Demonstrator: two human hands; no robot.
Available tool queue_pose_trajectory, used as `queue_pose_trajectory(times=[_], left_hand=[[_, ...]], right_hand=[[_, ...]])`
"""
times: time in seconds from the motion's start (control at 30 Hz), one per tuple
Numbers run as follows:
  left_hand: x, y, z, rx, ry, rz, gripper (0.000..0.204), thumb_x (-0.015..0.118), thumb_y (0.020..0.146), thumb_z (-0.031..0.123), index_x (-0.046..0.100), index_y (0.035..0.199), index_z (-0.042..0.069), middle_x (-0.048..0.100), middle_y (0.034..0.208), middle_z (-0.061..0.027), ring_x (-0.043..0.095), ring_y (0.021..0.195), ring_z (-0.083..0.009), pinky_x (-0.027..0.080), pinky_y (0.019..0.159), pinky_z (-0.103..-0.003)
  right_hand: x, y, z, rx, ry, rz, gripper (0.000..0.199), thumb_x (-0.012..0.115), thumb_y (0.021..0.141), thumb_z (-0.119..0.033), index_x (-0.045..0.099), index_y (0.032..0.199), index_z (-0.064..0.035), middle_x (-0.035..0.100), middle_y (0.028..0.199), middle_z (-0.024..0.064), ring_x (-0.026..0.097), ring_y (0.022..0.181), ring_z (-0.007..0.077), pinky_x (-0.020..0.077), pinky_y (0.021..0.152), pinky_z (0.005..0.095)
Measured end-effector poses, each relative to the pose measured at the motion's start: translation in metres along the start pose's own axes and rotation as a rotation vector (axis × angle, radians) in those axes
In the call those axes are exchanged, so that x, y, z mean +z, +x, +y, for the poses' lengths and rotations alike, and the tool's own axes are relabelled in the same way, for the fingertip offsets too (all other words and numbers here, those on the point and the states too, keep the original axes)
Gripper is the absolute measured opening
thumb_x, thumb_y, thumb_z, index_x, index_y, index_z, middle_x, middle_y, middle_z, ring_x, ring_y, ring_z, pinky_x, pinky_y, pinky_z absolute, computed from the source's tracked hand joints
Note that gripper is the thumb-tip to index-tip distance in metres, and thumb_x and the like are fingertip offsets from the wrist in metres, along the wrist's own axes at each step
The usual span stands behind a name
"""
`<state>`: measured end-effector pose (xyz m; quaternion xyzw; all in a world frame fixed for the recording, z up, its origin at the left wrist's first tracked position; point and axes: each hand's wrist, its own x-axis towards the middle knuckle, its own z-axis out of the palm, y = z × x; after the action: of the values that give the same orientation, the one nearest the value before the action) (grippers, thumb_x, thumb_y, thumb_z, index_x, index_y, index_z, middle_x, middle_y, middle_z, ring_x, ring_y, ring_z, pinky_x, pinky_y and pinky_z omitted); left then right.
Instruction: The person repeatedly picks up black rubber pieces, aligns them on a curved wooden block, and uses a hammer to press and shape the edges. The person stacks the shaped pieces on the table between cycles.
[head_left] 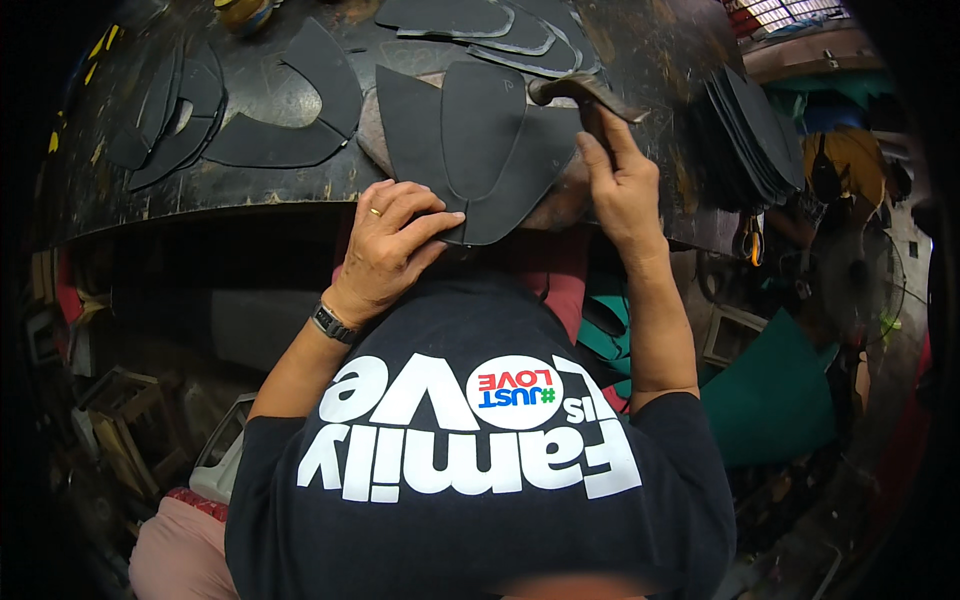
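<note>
A black shoe upper piece (pixel 520 185) with a rounded tongue-shaped part (pixel 482 120) in its middle lies in front of me. Under it shows a brownish slab (pixel 563 203) at the table's front edge. My left hand (pixel 385 235) grips the near edge of the upper at a seam, fingertips pressed on top, the thumb close to the rim. At the upper's right side, my right hand (pixel 622 185) is closed round the handle of a hammer (pixel 585 92). The dark, curved hammer head is raised by the far right corner of the upper.
Other black upper pieces (pixel 285 145) lie on the worn dark table (pixel 270 185) at left. More flat pieces (pixel 455 18) overlap at the back. A stack of black pieces (pixel 755 140) stands on the right. Orange-handled scissors (pixel 753 240) hang at the right edge; green sheet material (pixel 770 395) is below.
</note>
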<state>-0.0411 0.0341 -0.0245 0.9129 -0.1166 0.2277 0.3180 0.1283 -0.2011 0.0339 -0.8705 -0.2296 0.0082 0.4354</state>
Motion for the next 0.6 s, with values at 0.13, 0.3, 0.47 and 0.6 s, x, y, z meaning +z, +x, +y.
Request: queue_pose_trajectory(times=[0.13, 0.3, 0.47, 0.6], left_hand=[[-0.001, 0.002, 0.0, 0.014, 0.015, -0.008, 0.041, 0.085, 0.072, 0.008, 0.076, 0.112, 0.015, 0.066, 0.11, -0.0005, 0.062, 0.115, -0.0217, 0.04, 0.11, -0.048], [-0.001, 0.0, 0.0, -0.004, -0.021, -0.004, 0.039, 0.085, 0.072, 0.006, 0.076, 0.11, 0.013, 0.067, 0.112, -0.0029, 0.062, 0.117, -0.0241, 0.042, 0.11, -0.05], [0.002, 0.0, -0.003, 0.016, -0.053, 0.01, 0.036, 0.084, 0.074, 0.003, 0.076, 0.109, 0.011, 0.069, 0.114, -0.0059, 0.063, 0.121, -0.0273, 0.044, 0.111, -0.052], [0.005, 0.004, -0.003, 0.013, -0.067, -0.002, 0.036, 0.084, 0.074, 0.003, 0.076, 0.108, 0.01, 0.069, 0.114, -0.0061, 0.063, 0.122, -0.0282, 0.044, 0.112, -0.052]], right_hand=[[0.002, -0.008, 0.007, 0.047, -0.231, -0.047, 0.037, 0.064, 0.1, -0.024, 0.063, 0.136, -0.017, 0.073, 0.107, 0.0257, 0.068, 0.1, 0.0475, 0.0542, 0.086, 0.047], [0.0, -0.025, 0.002, -0.065, -0.024, 0.0, 0.038, 0.064, 0.1, -0.023, 0.062, 0.136, -0.0137, 0.074, 0.104, 0.0245, 0.07, 0.099, 0.0458, 0.054, 0.085, 0.0465], [-0.004, -0.042, -0.01, 0.125, -0.118, -0.174, 0.041, 0.067, 0.101, -0.014, 0.061, 0.138, 0.0022, 0.073, 0.123, 0.0197, 0.069, 0.11, 0.018, 0.0518, 0.096, 0.0315], [0.001, -0.059, -0.017, -0.1, 0.061, -0.073, 0.038, 0.067, 0.1, -0.011, 0.063, 0.136, 0.0023, 0.075, 0.115, 0.0183, 0.071, 0.104, 0.0186, 0.053, 0.093, 0.0318]])
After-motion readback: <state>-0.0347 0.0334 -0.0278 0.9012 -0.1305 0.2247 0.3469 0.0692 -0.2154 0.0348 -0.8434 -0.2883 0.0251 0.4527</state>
